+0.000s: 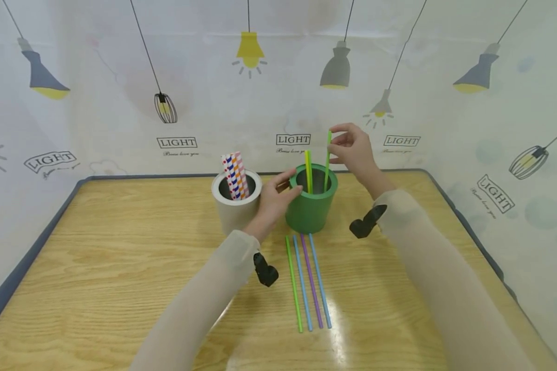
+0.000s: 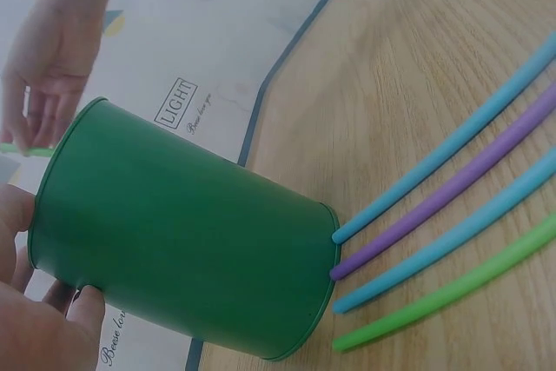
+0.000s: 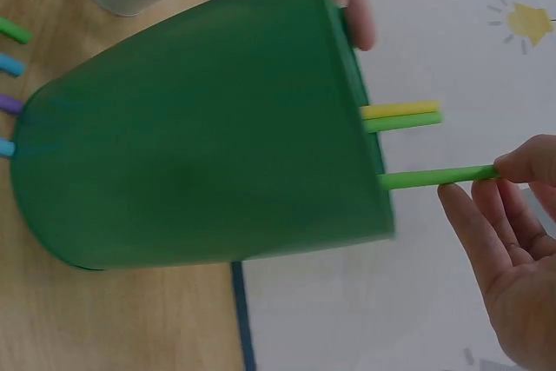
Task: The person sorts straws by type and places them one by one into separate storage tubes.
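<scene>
My right hand (image 1: 353, 149) pinches a green straw (image 3: 434, 177) near its top end. The straw stands nearly upright, its lower part inside the green bucket (image 1: 308, 211). At the bucket's left side my left hand (image 1: 275, 198) grips the rim with thumb and fingers. A yellow straw (image 3: 400, 111) and another green straw (image 3: 404, 122) stand together in the bucket, their tops above the rim. In front of it several straws lie side by side on the table: a green one (image 1: 294, 283), a purple one (image 1: 311, 281) and blue ones (image 2: 452, 236).
Left of the green bucket stands a white bucket (image 1: 234, 214) holding several patterned paper straws (image 1: 235, 175). The wooden table (image 1: 120, 268) ends at a pale wall covering (image 1: 204, 72) printed with lamps, right behind the buckets.
</scene>
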`<state>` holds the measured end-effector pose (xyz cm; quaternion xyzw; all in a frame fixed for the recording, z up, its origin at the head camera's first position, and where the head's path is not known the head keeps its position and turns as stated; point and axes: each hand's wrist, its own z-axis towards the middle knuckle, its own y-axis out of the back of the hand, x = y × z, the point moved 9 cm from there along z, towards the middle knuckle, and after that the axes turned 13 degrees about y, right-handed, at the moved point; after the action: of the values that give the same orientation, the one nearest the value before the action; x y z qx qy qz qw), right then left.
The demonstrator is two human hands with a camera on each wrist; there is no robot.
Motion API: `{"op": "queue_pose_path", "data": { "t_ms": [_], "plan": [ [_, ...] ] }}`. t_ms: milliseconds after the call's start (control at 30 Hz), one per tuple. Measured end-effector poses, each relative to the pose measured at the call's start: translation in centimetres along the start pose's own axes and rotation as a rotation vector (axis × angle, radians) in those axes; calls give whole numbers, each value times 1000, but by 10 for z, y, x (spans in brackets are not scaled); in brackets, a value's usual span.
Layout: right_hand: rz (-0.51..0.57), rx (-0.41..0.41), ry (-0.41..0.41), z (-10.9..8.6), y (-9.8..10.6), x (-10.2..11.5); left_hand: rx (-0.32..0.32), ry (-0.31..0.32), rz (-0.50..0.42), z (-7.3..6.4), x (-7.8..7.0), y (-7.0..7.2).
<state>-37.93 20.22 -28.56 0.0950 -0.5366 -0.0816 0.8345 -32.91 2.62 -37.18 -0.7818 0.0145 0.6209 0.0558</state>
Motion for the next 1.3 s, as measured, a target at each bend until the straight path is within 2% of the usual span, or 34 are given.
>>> {"op": "queue_pose_path", "data": {
  "t_ms": [233, 600, 1033, 1167, 1300],
  "plan": [
    [-19, 50, -37, -9, -15, -18, -9, -8, 6, 0, 0, 1],
    [-156, 118, -6, -12, -26, -19, -14, -43, 4, 1, -2, 0],
    [-260, 167, 44, -12, -33, -16, -9, -40, 0, 1, -1, 2],
    [-256, 184, 46, -12, -33, -16, -11, -50, 2, 1, -2, 1],
    [-193, 184, 37, -12, -29, -15, -17, -52, 5, 0, -3, 1]
  ]
}}
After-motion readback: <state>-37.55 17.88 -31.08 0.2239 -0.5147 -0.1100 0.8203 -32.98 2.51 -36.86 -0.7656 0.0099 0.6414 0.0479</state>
